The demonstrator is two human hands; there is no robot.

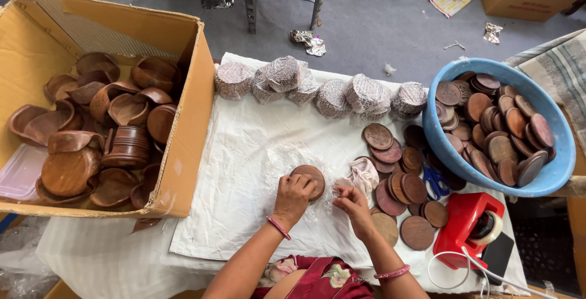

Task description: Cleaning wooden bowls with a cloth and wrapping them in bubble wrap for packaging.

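Head view: my left hand (293, 194) presses down on a small stack of round wooden coasters (310, 180), fingers curled over its near edge and holding it flat on a sheet of clear plastic wrap (287, 158) spread on the white cloth (244, 128) covering the bench. The stack sits just beyond the left knuckles, touching them. My right hand (354, 201) is pinched narrow on the edge of the wrap, just right of the stack, thumb and fingertips closed on the film.

To do this wrapping step well, I judge the left hand should keep steady downward pressure so the discs stay aligned, while the right draws the film taut over the top, without slack, before folding under. The film is thin and crinkly; a light pinch near its edge should avoid tearing it.

Beyond the right hand lie loose wooden discs (390, 171), blue scissors (434, 180) and a crumpled cloth (365, 174). Farther right stands a red tape dispenser (467, 226), within easy reach, and a blue basin (552, 177) full of discs. Well beyond both hands, a row of 7 or so wrapped bundles (332, 94) lines the cloth's far edge. Left of the left hand, a cardboard box (189, 152) holds wooden bowls (110, 128).
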